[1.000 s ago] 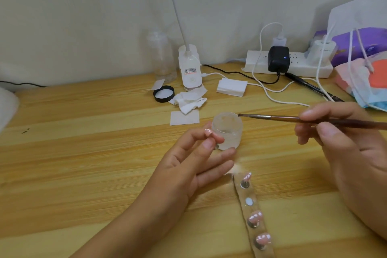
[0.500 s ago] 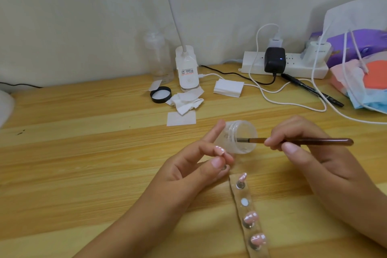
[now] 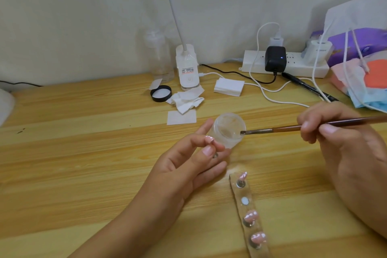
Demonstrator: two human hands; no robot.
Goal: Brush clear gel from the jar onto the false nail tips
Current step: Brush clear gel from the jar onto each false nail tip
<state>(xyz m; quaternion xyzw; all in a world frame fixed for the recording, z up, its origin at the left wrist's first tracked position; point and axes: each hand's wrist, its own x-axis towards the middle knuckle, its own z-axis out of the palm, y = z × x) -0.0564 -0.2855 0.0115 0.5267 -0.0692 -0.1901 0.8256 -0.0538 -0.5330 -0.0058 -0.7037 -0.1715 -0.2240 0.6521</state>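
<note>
Right hand [image 3: 343, 144] pinches the brush [image 3: 293, 128] between thumb and curled fingers, partway along its brown handle. The bristle end lies at the rim of the open jar [image 3: 227, 132], at or just inside the mouth. The left hand [image 3: 184, 165] pinches a single nail tip [image 3: 209, 139], pink and on a small metal stud, between thumb and one finger. Its other fingers steady the jar, which is tilted with its mouth toward the brush.

Nearer the camera, a mounting strip [image 3: 243, 192] lies flat on the table [image 3: 104, 153]. It carries three more pink tips [image 3: 250, 216] and one bare mount. A black lid [image 3: 160, 93] rests well apart, toward the wall.

Stage, as judged: the brush is being loaded or wiped at the rim, and the held tip has not yet been touched. Whether the strip's tips are already coated cannot be told. Brushing the held tip remains, and perhaps the others.
</note>
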